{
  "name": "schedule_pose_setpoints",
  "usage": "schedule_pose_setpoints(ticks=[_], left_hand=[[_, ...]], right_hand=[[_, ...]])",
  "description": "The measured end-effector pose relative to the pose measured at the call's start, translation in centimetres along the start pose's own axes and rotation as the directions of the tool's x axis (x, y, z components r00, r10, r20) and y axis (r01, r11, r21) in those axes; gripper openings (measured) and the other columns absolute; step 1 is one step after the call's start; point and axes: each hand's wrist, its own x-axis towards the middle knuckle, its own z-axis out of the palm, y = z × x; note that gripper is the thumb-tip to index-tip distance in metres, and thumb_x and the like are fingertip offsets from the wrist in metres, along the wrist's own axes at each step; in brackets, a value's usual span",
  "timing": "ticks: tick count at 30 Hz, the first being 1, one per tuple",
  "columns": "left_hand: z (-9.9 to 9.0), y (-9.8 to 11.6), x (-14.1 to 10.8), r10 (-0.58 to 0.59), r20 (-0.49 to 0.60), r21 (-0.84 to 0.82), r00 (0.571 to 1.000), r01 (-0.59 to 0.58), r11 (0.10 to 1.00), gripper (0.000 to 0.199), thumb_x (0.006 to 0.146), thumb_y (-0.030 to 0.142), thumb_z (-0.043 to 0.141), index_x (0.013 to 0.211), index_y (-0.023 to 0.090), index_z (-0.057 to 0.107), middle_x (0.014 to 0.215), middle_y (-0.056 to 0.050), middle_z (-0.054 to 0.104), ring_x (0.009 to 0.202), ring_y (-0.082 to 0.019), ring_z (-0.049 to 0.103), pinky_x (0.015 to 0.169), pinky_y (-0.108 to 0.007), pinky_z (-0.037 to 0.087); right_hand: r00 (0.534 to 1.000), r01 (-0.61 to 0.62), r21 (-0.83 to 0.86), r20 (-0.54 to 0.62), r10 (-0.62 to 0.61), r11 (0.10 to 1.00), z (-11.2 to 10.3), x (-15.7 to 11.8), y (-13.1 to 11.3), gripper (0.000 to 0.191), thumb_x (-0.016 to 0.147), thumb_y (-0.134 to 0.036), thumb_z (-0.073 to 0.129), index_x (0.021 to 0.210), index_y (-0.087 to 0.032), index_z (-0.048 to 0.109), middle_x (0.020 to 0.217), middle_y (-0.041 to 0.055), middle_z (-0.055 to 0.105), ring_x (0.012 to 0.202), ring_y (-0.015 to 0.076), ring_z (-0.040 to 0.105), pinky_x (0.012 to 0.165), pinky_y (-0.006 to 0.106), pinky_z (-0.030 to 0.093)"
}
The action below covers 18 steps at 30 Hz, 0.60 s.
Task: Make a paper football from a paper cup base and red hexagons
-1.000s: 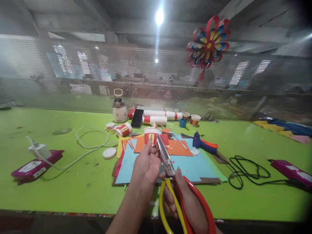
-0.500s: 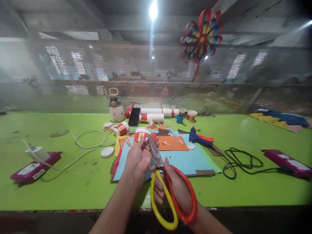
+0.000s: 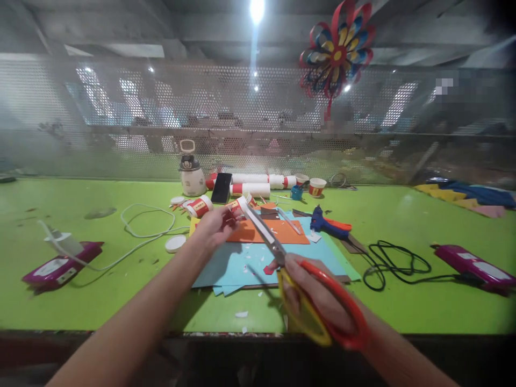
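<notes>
In my left hand point(image 3: 215, 223) is a cut red and white paper cup point(image 3: 235, 205), held at the fingertips and partly hidden by them. My right hand point(image 3: 312, 277) grips large scissors point(image 3: 268, 234) with one yellow and one red handle loop. Their closed-looking blades point up and to the left, the tip beside the cup's edge; I cannot tell if they touch it. Below both hands lie blue paper sheets point(image 3: 229, 263) with a red scrap point(image 3: 267, 270) and small white snippets. An orange sheet point(image 3: 258, 232) rests on top of the blue.
A blue glue gun point(image 3: 328, 224) with a black cord lies right of the paper. Behind are a phone point(image 3: 221, 188), white paper rolls point(image 3: 252, 190), other cups point(image 3: 317, 186) and a bottle point(image 3: 192, 180). Purple power strips point(image 3: 64, 267) sit at both sides, with a white cable at left.
My left hand has moved left and away with the cup. My right hand has shifted right with the scissors, tilting them further left. A larger red scrap now shows on the blue paper.
</notes>
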Motion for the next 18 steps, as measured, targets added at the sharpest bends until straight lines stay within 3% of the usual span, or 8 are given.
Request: schedule_pose_setpoints(ticks=[1, 3, 5, 8, 11, 18], left_hand=[[0.0, 0.6, 0.3, -0.019, 0.02, 0.014, 1.0, 0.019, 1.0, 0.031, 0.09, 0.03, 0.057, 0.117, 0.015, 0.056, 0.115, -0.009, 0.061, 0.094, -0.02, 0.062, 0.078, -0.039, 0.055], [0.2, 1.6, 1.0, -0.053, 0.061, 0.038, 0.997, 0.051, 0.998, 0.034, 0.09, 0.031, 0.057, 0.119, 0.016, 0.055, 0.118, -0.01, 0.059, 0.098, -0.022, 0.061, 0.081, -0.042, 0.054], [0.4, 2.3, 1.8, -0.071, 0.097, 0.061, 0.993, 0.066, 0.996, 0.034, 0.09, 0.032, 0.057, 0.12, 0.016, 0.055, 0.119, -0.01, 0.059, 0.099, -0.022, 0.061, 0.082, -0.043, 0.053], [0.9, 2.8, 3.3, -0.089, 0.127, 0.106, 0.988, 0.075, 0.992, 0.035, 0.09, 0.032, 0.057, 0.12, 0.016, 0.055, 0.12, -0.01, 0.059, 0.1, -0.022, 0.061, 0.083, -0.043, 0.053], [1.3, 2.7, 4.8, -0.106, 0.133, 0.162, 0.985, 0.084, 0.983, 0.035, 0.09, 0.032, 0.057, 0.12, 0.015, 0.055, 0.12, -0.011, 0.058, 0.101, -0.023, 0.061, 0.083, -0.043, 0.053], [2.3, 1.5, 8.2, -0.173, 0.138, 0.295, 0.975, 0.126, 0.947, 0.036, 0.089, 0.032, 0.058, 0.121, 0.015, 0.055, 0.12, -0.011, 0.058, 0.101, -0.023, 0.061, 0.083, -0.043, 0.053]], right_hand=[[0.997, 0.063, -0.394, -0.012, -0.074, 0.917, -1.6, 0.5, -0.4, 0.052, 0.097, -0.057, 0.024, 0.096, -0.019, 0.058, 0.058, -0.0036, 0.049, 0.051, 0.0127, 0.051, 0.05, 0.025, 0.043], [0.996, 0.047, -0.596, -0.03, -0.081, 0.802, -4.6, 2.2, -0.7, 0.043, 0.092, -0.057, 0.042, 0.088, -0.019, 0.062, 0.071, 0.0022, 0.06, 0.068, 0.0186, 0.058, 0.064, 0.03, 0.045], [0.996, -0.025, -0.724, -0.078, -0.046, 0.689, -6.9, 4.3, -0.1, 0.036, 0.091, -0.05, 0.051, 0.094, -0.017, 0.064, 0.076, 0.0057, 0.065, 0.075, 0.0228, 0.062, 0.07, 0.034, 0.046], [0.988, -0.133, -0.849, -0.154, 0.001, 0.512, -8.7, 6.8, 2.0, 0.029, 0.093, -0.038, 0.055, 0.107, -0.014, 0.062, 0.1, 0.008, 0.066, 0.091, 0.0223, 0.063, 0.081, 0.042, 0.049], [0.986, -0.167, -0.906, -0.162, 0.046, 0.389, -8.7, 7.9, 3.8, 0.028, 0.093, -0.033, 0.057, 0.114, -0.015, 0.06, 0.112, 0.0074, 0.064, 0.096, 0.0213, 0.063, 0.083, 0.043, 0.052], [0.993, -0.114, -0.958, -0.099, 0.071, 0.264, -8.3, 7.3, 4.5, 0.028, 0.094, -0.033, 0.056, 0.116, -0.015, 0.059, 0.11, 0.0074, 0.064, 0.093, 0.0205, 0.065, 0.08, 0.041, 0.054]])
